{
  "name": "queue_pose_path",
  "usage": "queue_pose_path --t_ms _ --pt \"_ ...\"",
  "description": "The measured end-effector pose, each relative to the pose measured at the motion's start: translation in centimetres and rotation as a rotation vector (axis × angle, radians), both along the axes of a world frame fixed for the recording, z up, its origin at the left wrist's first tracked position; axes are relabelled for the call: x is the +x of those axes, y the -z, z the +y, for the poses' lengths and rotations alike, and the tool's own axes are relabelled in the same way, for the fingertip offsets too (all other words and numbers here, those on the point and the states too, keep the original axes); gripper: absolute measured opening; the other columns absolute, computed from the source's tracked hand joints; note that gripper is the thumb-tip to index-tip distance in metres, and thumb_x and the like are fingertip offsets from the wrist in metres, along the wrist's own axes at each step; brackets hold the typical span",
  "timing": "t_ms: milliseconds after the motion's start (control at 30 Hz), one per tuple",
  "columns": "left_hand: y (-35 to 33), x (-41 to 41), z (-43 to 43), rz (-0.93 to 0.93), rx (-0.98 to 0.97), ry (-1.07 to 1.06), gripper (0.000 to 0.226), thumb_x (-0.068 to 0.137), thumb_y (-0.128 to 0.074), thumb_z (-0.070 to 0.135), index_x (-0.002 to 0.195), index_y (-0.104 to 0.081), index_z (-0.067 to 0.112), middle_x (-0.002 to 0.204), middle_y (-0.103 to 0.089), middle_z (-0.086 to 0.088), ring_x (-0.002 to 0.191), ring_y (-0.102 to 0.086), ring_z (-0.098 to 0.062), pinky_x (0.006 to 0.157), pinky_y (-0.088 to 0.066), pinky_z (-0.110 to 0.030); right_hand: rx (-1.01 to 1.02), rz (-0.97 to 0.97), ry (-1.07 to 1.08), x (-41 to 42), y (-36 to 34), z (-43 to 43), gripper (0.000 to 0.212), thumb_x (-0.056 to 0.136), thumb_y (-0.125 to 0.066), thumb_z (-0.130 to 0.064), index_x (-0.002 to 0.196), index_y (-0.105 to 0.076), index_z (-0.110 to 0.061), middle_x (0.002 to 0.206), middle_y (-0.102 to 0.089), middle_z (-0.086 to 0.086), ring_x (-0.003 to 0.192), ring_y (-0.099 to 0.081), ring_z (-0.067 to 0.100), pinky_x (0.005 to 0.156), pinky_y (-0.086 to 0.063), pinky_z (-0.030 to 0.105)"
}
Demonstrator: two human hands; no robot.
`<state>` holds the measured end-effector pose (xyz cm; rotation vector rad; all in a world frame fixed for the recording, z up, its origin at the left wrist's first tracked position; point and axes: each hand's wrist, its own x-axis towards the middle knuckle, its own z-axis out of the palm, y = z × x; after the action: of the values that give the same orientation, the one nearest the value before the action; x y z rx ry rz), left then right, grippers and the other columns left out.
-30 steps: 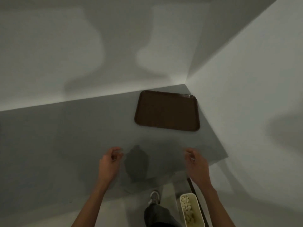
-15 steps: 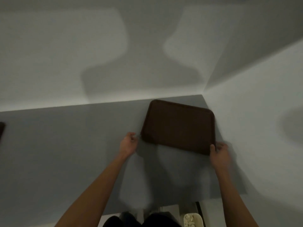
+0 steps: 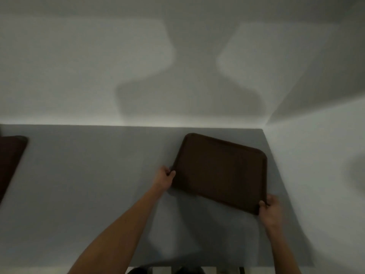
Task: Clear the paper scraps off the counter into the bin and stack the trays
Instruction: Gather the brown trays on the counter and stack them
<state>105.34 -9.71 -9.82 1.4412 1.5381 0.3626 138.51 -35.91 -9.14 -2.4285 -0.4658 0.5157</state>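
In the head view, gripping the brown tray (image 3: 221,171), right of centre in the frame, with both hands: curling the left hand (image 3: 163,178) round its left rim, pinching its lower right corner with the right hand (image 3: 271,210). Holding it skewed over the grey counter (image 3: 88,184) near the wall corner; resting or lifted, impossible to tell. Showing also a second dark tray (image 3: 9,161), cut off at the far left edge.

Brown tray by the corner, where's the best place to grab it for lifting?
Grip its raised rim at the two near corners, one hand each, coming from the front of the counter, as the left hand and right hand do now. The brown tray is wide, flat and shallow, and walls stand close behind and right of it.
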Motion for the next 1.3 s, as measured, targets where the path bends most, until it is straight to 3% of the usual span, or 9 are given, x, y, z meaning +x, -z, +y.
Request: queue_pose_path --t_ms 67,167,333,500,700,800,967,1133,1300 --pt "-2.0 -2.3 -1.2 -0.002 0.029 -0.077 0.025 0.099 -0.064 0.029 0.089 -0.047 0.014 0.081 -0.051 -0.006 0.08 -0.053 -0.025 0.072 -0.044 -0.038 0.079 -0.004 -0.021 -2.3 -0.6 0.1 0.02 0.093 -0.063 0.008 0.112 -0.062 0.002 0.103 -0.069 0.024 0.096 -0.067 0.038 0.084 -0.048 0.043" --pt "-3.2 -7.1 -2.1 -0.05 0.056 -0.136 0.023 0.103 -0.057 0.03 0.093 -0.05 0.012 0.083 -0.054 -0.005 0.084 -0.058 -0.029 0.077 -0.047 -0.041 0.187 -0.04 -0.099 -7.0 -2.6 0.8 0.023 0.093 -0.063 0.011 0.115 -0.061 0.003 0.1 -0.065 0.014 0.092 -0.059 0.025 0.082 -0.043 0.036" --pt "-4.5 -17.1 -3.1 -0.021 0.183 -0.182 0.034 0.109 -0.042 0.031 0.122 -0.061 0.006 0.118 -0.068 -0.018 0.109 -0.064 -0.033 0.093 -0.048 -0.041 0.286 -0.004 -0.212 -15.4 -2.6 3.5 0.025 0.099 -0.06 0.004 0.123 -0.056 0.001 0.104 -0.063 0.007 0.098 -0.061 0.024 0.088 -0.046 0.038" --pt "-5.3 -28.8 -3.0 -0.021 0.221 -0.3 0.026 0.109 -0.043 0.025 0.109 -0.061 0.006 0.103 -0.068 -0.012 0.101 -0.065 -0.034 0.079 -0.043 -0.037 0.303 0.034 -0.281 -26.1 -1.6 6.8 0.027 0.099 -0.059 0.001 0.116 -0.054 -0.019 0.104 -0.067 0.008 0.096 -0.066 0.031 0.088 -0.054 0.048" --pt "-5.1 -41.0 -0.7 0.032 0.18 -0.311 0.03 0.108 -0.044 0.018 0.13 -0.06 0.005 0.121 -0.066 -0.017 0.114 -0.063 -0.035 0.095 -0.051 -0.045 0.234 0.06 -0.348 -37.0 -0.1 10.6 0.021 0.103 -0.056 -0.007 0.123 -0.059 -0.01 0.105 -0.068 0.006 0.097 -0.066 0.028 0.084 -0.051 0.04" --pt "-4.8 -45.4 0.7 0.062 0.163 -0.321 0.029 0.105 -0.048 0.013 0.129 -0.063 0.007 0.118 -0.068 -0.016 0.112 -0.064 -0.036 0.094 -0.052 -0.046 0.215 0.069 -0.335 -41.4 0.2 12.0 0.023 0.102 -0.057 -0.005 0.125 -0.06 -0.005 0.107 -0.066 0.006 0.101 -0.065 0.028 0.084 -0.047 0.035" --pt "-4.7 -49.7 2.8 0.146 0.124 -0.366 0.024 0.1 -0.053 0.006 0.117 -0.07 0.006 0.101 -0.072 -0.014 0.097 -0.066 -0.035 0.082 -0.053 -0.04 0.17 0.04 -0.291 -46.9 0.2 13.6 0.024 0.1 -0.061 -0.004 0.124 -0.062 -0.005 0.102 -0.064 0.003 0.095 -0.063 0.022 0.081 -0.044 0.031" --pt "-4.5 -50.8 5.1 0.23 0.126 -0.257 0.046 0.088 -0.048 -0.008 0.126 -0.069 0.007 0.112 -0.073 -0.018 0.106 -0.067 -0.04 0.093 -0.057 -0.048 0.089 -0.057 -0.264 -48.8 0.8 15.2 0.022 0.098 -0.064 -0.008 0.12 -0.064 -0.008 0.111 -0.069 0.016 0.097 -0.067 0.037 0.079 -0.049 0.037" --pt "-4.2 -50.2 6.8 0.252 0.17 -0.202 0.049 0.09 -0.047 -0.008 0.133 -0.065 0.006 0.117 -0.072 -0.02 0.111 -0.066 -0.041 0.099 -0.054 -0.046 0.049 -0.146 -0.251 -49.0 0.7 16.7 0.024 0.096 -0.065 -0.005 0.12 -0.063 -0.002 0.116 -0.063 0.022 0.107 -0.059 0.042 0.087 -0.049 0.043"
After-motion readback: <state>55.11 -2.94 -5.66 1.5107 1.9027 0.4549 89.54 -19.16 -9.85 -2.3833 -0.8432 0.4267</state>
